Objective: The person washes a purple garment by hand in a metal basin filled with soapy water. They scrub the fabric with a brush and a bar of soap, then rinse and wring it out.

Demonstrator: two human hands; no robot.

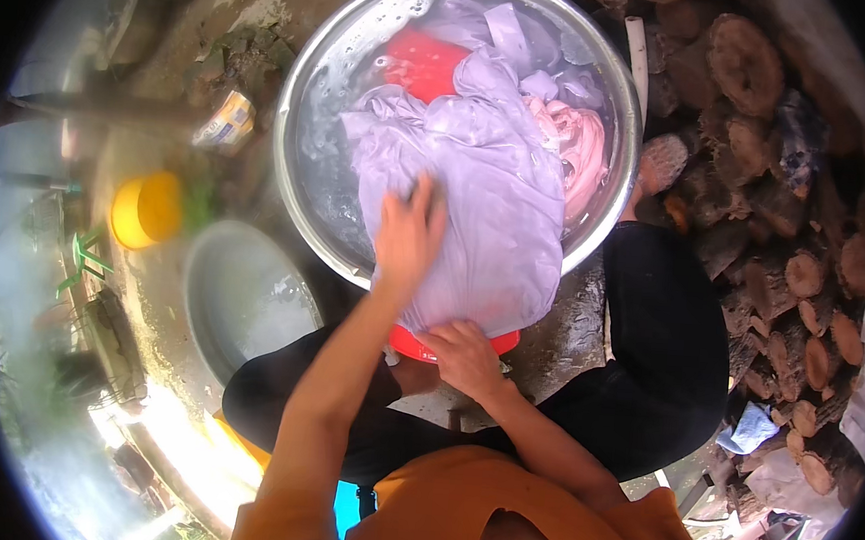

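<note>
A wet lavender garment (489, 184) lies spread over a red board (422, 64), whose far end shows in the big metal basin and whose near end sticks out under the cloth's edge. The board slants out over the basin's near rim. My left hand (410, 233) is on the left side of the garment, its fingers smeared by motion; whether they hold anything is hidden. At the near edge, my right hand (462, 355) has its fingers closed over the garment and the board's end. Pink cloth (576, 150) and more lavender cloth (549, 42) soak in the basin.
The round metal basin (292, 195) holds sudsy water. To its left stand a grey basin (250, 297) and a yellow container (146, 210), with a small printed packet (226, 120) farther off. Stacked firewood (803, 276) lines the right. My bent knees flank the basin's near side.
</note>
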